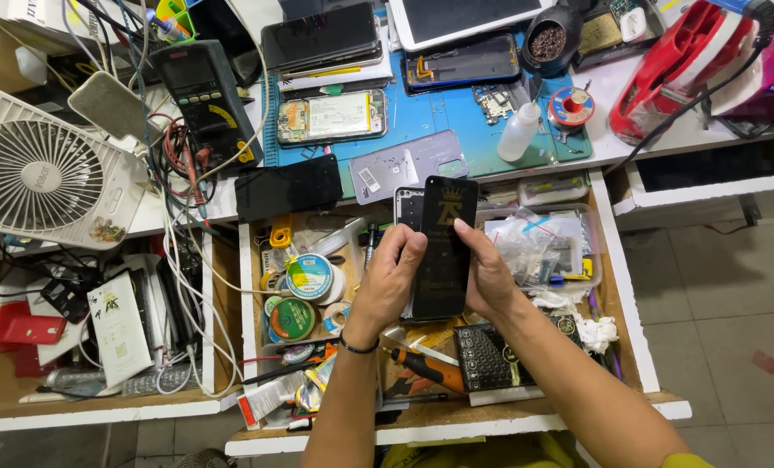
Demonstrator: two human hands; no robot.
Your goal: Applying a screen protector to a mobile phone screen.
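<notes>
Both hands hold a black phone screen (443,251) above an open, cluttered drawer (625,295): left hand (391,277) and right hand (486,273) pinch its long edges. White tabletop (647,143) carries a blue mat (473,130); tiled floor (725,303) at right.

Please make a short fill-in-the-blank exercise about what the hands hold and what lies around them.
1. Both hands, left hand and right hand, hold a ____ phone.
2. The hands are above an open ____ full of tools.
3. The white fan is on the person's ____ side.

Missing words: black; drawer; left
</notes>
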